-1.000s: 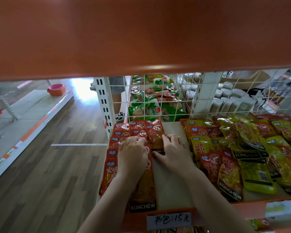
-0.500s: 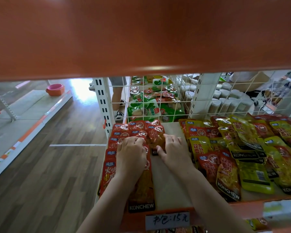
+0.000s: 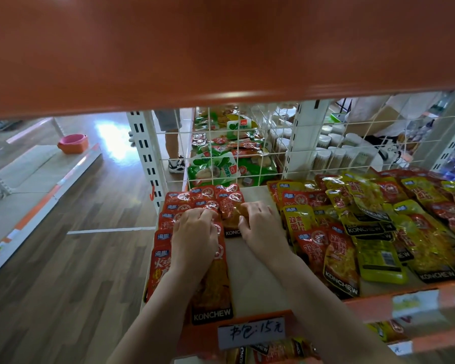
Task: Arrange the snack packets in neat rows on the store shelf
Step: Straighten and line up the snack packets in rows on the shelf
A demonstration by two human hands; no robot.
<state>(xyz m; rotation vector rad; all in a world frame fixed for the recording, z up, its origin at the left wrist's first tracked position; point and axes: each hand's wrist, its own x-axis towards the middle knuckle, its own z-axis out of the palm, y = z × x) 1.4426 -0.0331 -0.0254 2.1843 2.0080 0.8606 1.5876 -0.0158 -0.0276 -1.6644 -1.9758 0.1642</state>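
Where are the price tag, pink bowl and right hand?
price tag (image 3: 251,333), head view, middle of the handwritten label
pink bowl (image 3: 72,143), head view, on its side wall
right hand (image 3: 260,227), head view, back of the hand

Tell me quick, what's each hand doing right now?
Left hand: fingers curled, pressing on the red packet row.
Right hand: gripping a red packet.

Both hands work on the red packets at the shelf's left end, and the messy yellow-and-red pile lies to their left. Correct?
Not quite. The head view shows the messy yellow-and-red pile to the right of the hands, across bare shelf. Both hands, left and right, do work on the red packets.
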